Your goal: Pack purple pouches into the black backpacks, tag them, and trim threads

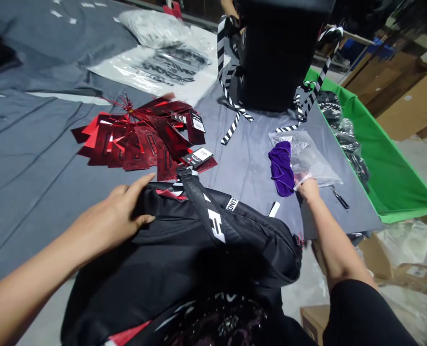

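A black bag (170,230) with a white-lettered strap lies at the table's near edge. My left hand (129,211) is at its upper left, fingers apart, the thumb against the black fabric. To the right, my right hand (308,189) touches the near edge of a clear plastic bag (312,156); its fingertips are partly hidden by the plastic. Right beside that hand lies a bundled purple cloth (282,168). Fanned out beyond the black bag is a bunch of red tags (137,144), with black-and-white labels (199,157) at their right end.
A black bag with striped straps (274,57) stands at the back, a person's hand behind it. Plastic packages (156,29) lie at the back left. On the right are a green bin (383,163), a small black tool (339,198) and cardboard boxes (411,101).
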The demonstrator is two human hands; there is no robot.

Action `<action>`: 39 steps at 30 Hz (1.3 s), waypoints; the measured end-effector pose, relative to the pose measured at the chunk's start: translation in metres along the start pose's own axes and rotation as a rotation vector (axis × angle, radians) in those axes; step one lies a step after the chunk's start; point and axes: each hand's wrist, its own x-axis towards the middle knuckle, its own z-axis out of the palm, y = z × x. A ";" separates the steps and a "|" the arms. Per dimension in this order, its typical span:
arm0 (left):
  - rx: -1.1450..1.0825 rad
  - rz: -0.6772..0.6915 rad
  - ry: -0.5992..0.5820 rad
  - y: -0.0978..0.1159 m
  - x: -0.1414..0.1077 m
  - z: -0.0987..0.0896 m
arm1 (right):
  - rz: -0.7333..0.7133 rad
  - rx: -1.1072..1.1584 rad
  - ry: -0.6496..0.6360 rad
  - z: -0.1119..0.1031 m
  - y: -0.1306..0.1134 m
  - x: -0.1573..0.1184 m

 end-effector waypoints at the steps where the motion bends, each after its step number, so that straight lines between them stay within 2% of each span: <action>1: -0.006 0.009 0.010 -0.001 0.000 0.001 | -0.015 -0.015 -0.016 -0.001 0.000 0.002; 6: 0.003 0.040 0.063 -0.001 -0.001 0.002 | -0.119 -0.102 -0.063 0.001 0.010 -0.010; 14: 0.045 0.066 0.030 0.008 -0.014 -0.014 | -0.164 -0.175 0.091 0.004 0.017 -0.033; 18: 0.042 0.106 0.111 0.008 -0.017 -0.013 | -0.229 -0.156 0.121 -0.007 0.015 -0.041; 20: 0.024 0.113 0.143 0.005 -0.016 -0.010 | -0.204 -0.149 0.140 -0.015 0.019 -0.049; 23: -0.043 0.148 0.184 -0.001 -0.015 -0.004 | -0.081 -0.139 0.166 -0.030 0.030 -0.068; 24: -0.067 0.176 0.241 -0.002 -0.017 -0.002 | -0.027 -0.131 0.166 -0.036 0.034 -0.076; 26: -0.122 0.228 0.469 0.004 -0.028 -0.001 | 0.058 -0.111 0.147 -0.049 0.037 -0.092; 28: -0.236 0.272 0.755 0.018 -0.049 -0.002 | 0.044 -0.025 0.155 -0.066 0.027 -0.109; 29: -0.348 0.291 0.833 0.029 -0.061 -0.004 | -0.017 0.055 0.208 -0.076 0.016 -0.117; 30: -0.502 0.318 0.814 0.041 -0.074 -0.005 | -0.112 0.149 0.297 -0.087 0.001 -0.126; 31: -0.678 0.353 0.685 0.054 -0.087 -0.006 | -0.243 0.249 0.409 -0.098 -0.018 -0.134; 33: -1.028 0.403 0.197 0.080 -0.105 -0.004 | -0.575 0.379 0.618 -0.119 -0.064 -0.150; 34: -1.174 0.414 -0.054 0.090 -0.110 -0.002 | -0.755 0.397 0.667 -0.127 -0.087 -0.158; 35: -1.294 0.422 -0.245 0.098 -0.112 0.002 | -0.925 0.397 0.682 -0.133 -0.108 -0.166; 36: -1.393 0.420 -0.349 0.102 -0.112 0.006 | -1.074 0.395 0.670 -0.137 -0.127 -0.173; 37: -1.472 0.405 -0.370 0.104 -0.112 0.011 | -1.190 0.397 0.644 -0.139 -0.142 -0.178; 39: -1.570 0.330 -0.257 0.098 -0.110 0.019 | -1.289 0.457 0.591 -0.138 -0.162 -0.185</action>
